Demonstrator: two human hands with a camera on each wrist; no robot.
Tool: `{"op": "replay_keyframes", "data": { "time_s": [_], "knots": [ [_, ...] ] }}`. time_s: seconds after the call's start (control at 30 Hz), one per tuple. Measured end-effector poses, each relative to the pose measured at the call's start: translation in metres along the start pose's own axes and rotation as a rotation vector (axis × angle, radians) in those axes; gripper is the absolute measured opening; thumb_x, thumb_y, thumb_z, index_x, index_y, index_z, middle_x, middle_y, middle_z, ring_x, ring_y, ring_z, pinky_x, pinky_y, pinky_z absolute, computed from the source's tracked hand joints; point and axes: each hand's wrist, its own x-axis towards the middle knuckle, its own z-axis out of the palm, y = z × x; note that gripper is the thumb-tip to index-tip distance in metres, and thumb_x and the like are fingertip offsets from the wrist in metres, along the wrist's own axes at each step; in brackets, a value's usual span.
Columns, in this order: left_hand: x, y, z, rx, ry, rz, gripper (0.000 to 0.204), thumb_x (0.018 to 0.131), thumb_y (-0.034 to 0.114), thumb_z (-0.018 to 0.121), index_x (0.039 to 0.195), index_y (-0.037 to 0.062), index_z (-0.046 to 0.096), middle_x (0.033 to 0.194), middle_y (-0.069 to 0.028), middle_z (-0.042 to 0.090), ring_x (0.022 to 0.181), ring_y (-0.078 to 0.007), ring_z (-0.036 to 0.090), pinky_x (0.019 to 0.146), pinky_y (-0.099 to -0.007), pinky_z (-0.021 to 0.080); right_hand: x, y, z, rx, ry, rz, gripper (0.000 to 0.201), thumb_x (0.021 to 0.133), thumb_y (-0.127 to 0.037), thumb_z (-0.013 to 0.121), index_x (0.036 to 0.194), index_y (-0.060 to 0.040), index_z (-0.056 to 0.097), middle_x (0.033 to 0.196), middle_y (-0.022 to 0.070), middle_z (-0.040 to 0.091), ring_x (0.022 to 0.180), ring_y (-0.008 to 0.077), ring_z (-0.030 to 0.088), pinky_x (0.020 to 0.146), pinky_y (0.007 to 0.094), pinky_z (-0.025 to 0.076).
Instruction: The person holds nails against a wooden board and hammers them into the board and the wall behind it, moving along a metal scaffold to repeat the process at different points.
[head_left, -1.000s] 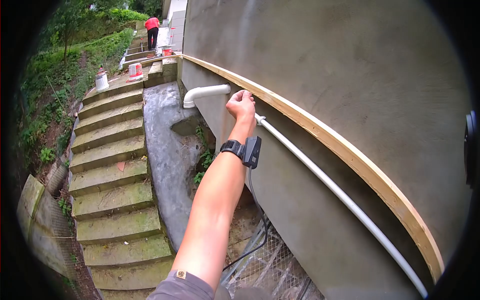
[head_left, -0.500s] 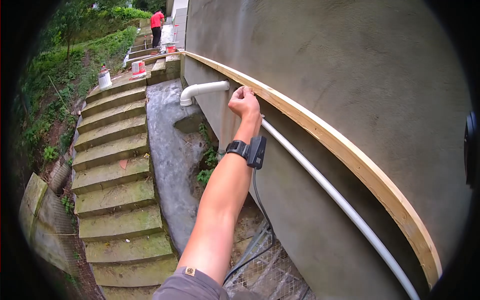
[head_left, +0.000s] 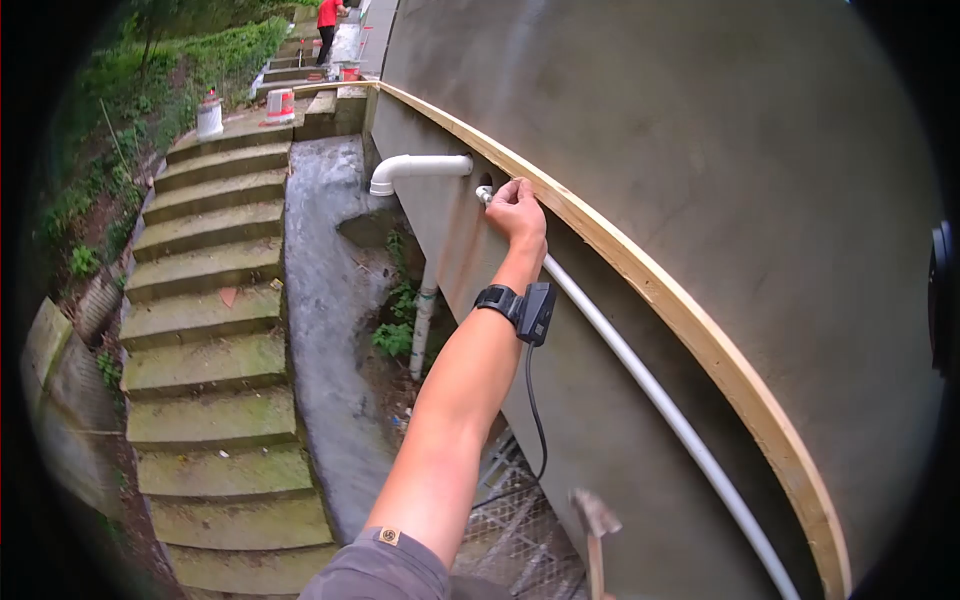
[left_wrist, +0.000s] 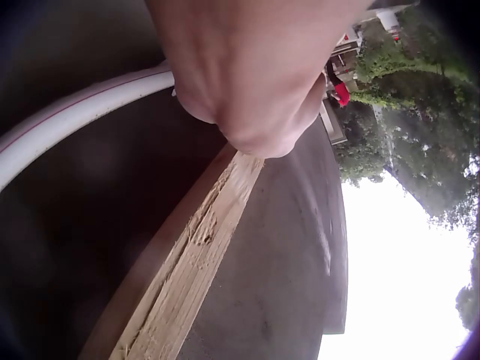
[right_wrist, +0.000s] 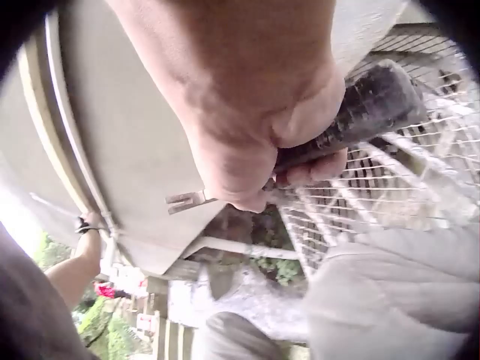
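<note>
My left hand (head_left: 517,212) is raised against the long wooden strip (head_left: 650,275), thumb and forefinger pinched at its lower edge. They pinch a small thing mostly hidden by the fingertips; I cannot tell its kind. In the left wrist view, the back of that hand covers part of the strip (left_wrist: 206,247). My right hand (right_wrist: 247,142) grips a hammer by its dark handle (right_wrist: 367,112), the claw (right_wrist: 187,201) jutting out past the fingers. In the head view the hammer's head (head_left: 596,512) shows low in front of the wall, with the right hand almost out of frame.
A grey plastered wall (head_left: 700,150) fills the right. Below the strip run a white pipe (head_left: 650,370) and a white elbow pipe (head_left: 425,167). Mossy concrete steps (head_left: 210,410) climb at left toward buckets (head_left: 280,106) and a person in red (head_left: 328,15). Wire mesh (right_wrist: 375,180) lies below.
My left hand has shifted a little along the strip, away from the elbow pipe, and uncovers a pipe fitting. The hammer has come into the head view at the bottom. The view has tilted down.
</note>
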Motion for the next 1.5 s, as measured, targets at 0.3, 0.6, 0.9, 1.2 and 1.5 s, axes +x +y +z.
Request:
{"op": "replay_keyframes", "data": {
  "time_s": [0.3,0.6,0.9,1.2,1.5],
  "knots": [
    [0.002,-0.007,0.006,0.085,0.058,-0.001,0.016,0.09,0.007,0.079,0.1,-0.0054,0.076,0.098,-0.0135,0.074,0.087,-0.0225,0.071,0.08,-0.0356,0.057,0.103,-0.239,-0.051,-0.433,0.173,-0.371,0.038,0.088,-0.016,0.077,0.119,0.0001,0.062,0.07,0.0173,0.063,0.061,0.0349,0.064,0.062,0.0407,0.051],
    [-0.009,0.015,0.005,0.102,0.093,-0.042,0.015,0.09,0.007,0.078,0.101,-0.0041,0.077,0.1,-0.0127,0.072,0.088,-0.0259,0.071,0.081,-0.0364,0.057,0.221,-0.373,-0.006,-1.293,0.406,-1.022,0.051,0.099,-0.022,0.063,0.149,-0.0207,0.055,0.085,0.02,0.07,0.074,0.0388,0.069,0.069,0.049,0.055],
    [-0.007,0.017,0.0,0.179,0.082,-0.022,0.019,0.088,0.012,0.081,0.101,-0.003,0.078,0.1,-0.0121,0.076,0.088,-0.0226,0.073,0.081,-0.0346,0.058,0.274,-0.43,0.035,-1.543,0.278,-0.992,0.062,0.098,-0.013,0.055,0.157,-0.0253,0.046,0.079,0.0194,0.072,0.071,0.0378,0.072,0.068,0.0486,0.057],
    [-0.004,0.014,-0.001,0.218,0.063,0.034,0.018,0.087,0.008,0.082,0.1,-0.004,0.078,0.102,-0.0114,0.074,0.089,-0.0236,0.072,0.083,-0.0347,0.057,0.298,-0.42,0.036,-1.6,0.24,-0.978,0.066,0.092,-0.007,0.053,0.156,-0.0242,0.047,0.077,0.0198,0.07,0.071,0.0381,0.072,0.066,0.0481,0.057],
    [-0.002,0.004,-0.002,0.159,0.036,0.01,0.015,0.087,0.008,0.081,0.097,-0.0033,0.077,0.099,-0.0136,0.073,0.09,-0.0271,0.072,0.083,-0.0369,0.057,0.3,-0.411,0.035,-1.649,0.187,-0.959,0.064,0.095,-0.006,0.051,0.156,-0.024,0.047,0.077,0.0228,0.07,0.069,0.0393,0.072,0.063,0.0497,0.057]
  ]
}}
